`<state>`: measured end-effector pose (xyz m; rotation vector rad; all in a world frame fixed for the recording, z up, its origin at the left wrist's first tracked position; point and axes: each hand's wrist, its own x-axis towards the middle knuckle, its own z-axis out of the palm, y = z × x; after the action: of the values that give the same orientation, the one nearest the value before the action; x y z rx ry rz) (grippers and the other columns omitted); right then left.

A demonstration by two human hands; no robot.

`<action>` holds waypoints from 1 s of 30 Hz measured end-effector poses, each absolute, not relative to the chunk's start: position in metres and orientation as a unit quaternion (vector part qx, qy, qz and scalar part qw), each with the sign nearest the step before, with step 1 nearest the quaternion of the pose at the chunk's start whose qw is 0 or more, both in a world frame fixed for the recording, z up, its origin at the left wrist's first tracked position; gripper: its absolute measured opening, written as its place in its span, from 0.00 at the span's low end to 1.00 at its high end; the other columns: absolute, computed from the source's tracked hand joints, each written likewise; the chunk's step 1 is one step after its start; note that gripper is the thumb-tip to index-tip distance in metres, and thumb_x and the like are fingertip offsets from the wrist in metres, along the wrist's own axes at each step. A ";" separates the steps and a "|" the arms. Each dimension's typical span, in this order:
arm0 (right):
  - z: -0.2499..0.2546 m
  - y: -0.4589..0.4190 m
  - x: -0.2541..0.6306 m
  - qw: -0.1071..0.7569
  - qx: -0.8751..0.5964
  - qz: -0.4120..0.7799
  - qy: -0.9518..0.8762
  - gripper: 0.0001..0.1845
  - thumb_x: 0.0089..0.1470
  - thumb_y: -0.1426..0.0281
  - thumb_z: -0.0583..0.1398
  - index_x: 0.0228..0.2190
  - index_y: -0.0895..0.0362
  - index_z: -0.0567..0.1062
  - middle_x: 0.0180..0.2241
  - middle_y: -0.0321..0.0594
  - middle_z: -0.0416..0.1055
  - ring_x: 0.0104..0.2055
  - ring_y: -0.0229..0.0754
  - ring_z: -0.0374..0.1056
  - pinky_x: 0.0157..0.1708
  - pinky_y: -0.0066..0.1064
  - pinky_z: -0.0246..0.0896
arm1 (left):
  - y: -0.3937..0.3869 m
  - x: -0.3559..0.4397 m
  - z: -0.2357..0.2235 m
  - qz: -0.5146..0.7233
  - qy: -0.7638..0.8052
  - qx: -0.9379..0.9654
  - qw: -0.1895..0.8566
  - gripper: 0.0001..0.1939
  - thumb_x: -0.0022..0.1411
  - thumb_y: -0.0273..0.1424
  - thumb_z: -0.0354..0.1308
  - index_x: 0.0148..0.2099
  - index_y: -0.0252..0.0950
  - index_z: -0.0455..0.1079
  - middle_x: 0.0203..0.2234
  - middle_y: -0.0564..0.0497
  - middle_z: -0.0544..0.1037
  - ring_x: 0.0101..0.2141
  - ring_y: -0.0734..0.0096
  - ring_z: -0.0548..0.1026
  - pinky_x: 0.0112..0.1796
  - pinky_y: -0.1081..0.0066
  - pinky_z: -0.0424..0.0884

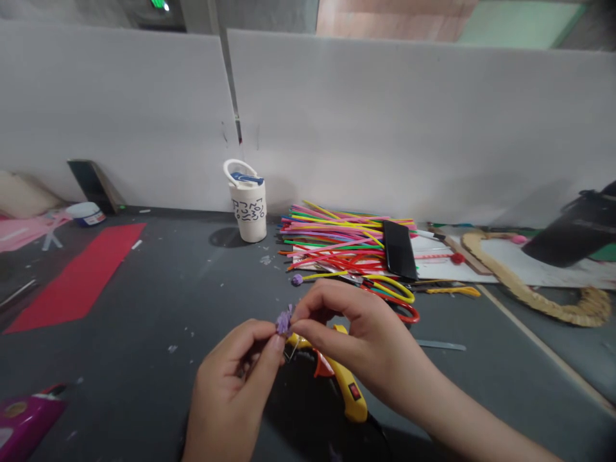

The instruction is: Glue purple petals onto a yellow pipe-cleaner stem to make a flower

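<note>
Both my hands meet low in the middle of the view over a dark grey table (158, 282). My left hand (235, 385) is closed, its thumb and fingers pinching a small purple fuzzy piece (283, 319). My right hand (351, 333) is closed too, its fingertips pinching the same purple piece from the right. Under my hands lies a yellow glue gun (347, 385) with an orange trigger. A second small purple ball (297, 280) rests on the table just beyond my hands.
A heap of coloured pipe cleaners (337, 240) lies behind, with a black phone (398, 249) on it. A white cup (248, 205) stands by the white partition. Red felt sheet (81, 276) at left, scissors (394, 298) with yellow and red handles, a braided cord (529, 295) at right.
</note>
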<state>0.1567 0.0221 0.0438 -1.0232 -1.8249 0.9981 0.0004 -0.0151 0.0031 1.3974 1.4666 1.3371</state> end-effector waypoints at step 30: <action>0.015 0.010 0.156 0.499 -0.208 -0.075 -0.838 0.08 0.55 0.81 0.59 0.38 0.63 0.74 0.26 0.41 0.72 0.26 0.40 0.65 0.25 0.32 0.63 | -0.025 0.012 0.009 0.639 0.489 0.541 0.246 0.10 0.56 0.24 0.59 0.30 0.46 0.77 0.20 0.60 0.75 0.23 0.78 0.71 0.25 0.81 0.67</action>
<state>0.1560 0.0100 0.0150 -0.5032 -2.0277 -0.1817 0.0118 -0.0245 0.0086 1.4765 1.3343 1.7427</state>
